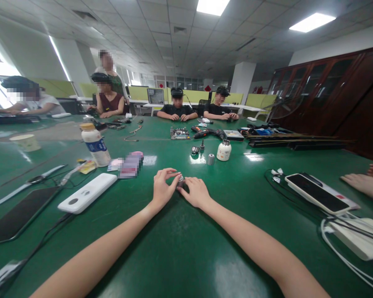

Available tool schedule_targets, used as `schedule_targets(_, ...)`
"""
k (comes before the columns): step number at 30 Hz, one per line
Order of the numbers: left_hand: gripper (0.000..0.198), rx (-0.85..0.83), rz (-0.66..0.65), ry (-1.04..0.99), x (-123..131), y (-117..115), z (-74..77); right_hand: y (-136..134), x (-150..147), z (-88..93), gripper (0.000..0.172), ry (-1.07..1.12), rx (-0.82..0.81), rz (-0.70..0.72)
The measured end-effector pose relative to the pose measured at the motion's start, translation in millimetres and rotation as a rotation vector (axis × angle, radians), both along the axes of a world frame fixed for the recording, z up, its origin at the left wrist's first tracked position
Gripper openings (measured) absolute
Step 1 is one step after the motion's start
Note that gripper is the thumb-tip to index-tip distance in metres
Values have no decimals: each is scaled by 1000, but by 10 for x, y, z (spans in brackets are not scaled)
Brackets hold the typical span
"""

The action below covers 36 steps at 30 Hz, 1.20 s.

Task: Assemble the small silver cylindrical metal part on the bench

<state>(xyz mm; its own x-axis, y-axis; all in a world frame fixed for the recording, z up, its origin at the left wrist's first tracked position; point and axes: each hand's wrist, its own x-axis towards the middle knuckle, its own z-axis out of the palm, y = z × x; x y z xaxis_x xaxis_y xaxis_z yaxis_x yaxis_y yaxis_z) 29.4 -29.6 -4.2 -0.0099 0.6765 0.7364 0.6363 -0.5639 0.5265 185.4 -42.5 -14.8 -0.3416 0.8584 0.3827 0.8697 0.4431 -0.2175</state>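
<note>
At the middle of the green table (pixel 180 231), a small cylinder (pixel 180 179) with a silvery top and a darker lower part is held between both hands; its exact kind is too small to tell. My left hand (pixel 164 186) is closed on its left side with thumb and fingers. From the right, my right hand (pixel 197 191) pinches the same piece. Just beyond them stand a grey metal cylinder (pixel 211 159), a dark slotted part (pixel 195 150), a dark upright part with a narrow tip (pixel 202 145) and a white patterned jar (pixel 224 150).
To the left are a white power bank (pixel 88 193), a phone (pixel 21 211), a bottle (pixel 95 145) and a paper cup (pixel 25 142). Phones (pixel 317 192) and cables lie right, near another person's hand (pixel 365 183). Farther back are a circuit board (pixel 179 133) and a power drill (pixel 209 133).
</note>
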Motion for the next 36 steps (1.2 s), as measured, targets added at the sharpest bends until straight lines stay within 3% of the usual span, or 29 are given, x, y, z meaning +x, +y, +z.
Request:
schedule_targets(3, 13, -24, -29, -21, -10, 11, -20, 10, 2, -14, 39, 2, -5, 8)
schedule_targets(9, 14, 1, 70, -112, -11, 8, -34, 20, 2, -41, 40, 8, 1, 5)
schedule_targets(16, 21, -61, -86, 28, 32, -55, 24, 2, -1, -20, 37, 6, 9, 4)
schedule_targets(25, 18, 6, 30, -50, 10, -23, 39, 11, 0, -26, 37, 14, 3, 6)
schedule_targets(32, 18, -57, -72, -9, 13, 10, 41, 2, -6, -5, 37, 10, -1, 4)
schedule_targets(36, 13, -17, 8, -40, 21, 19, 49, -6, -8, -2, 37, 17, -2, 2)
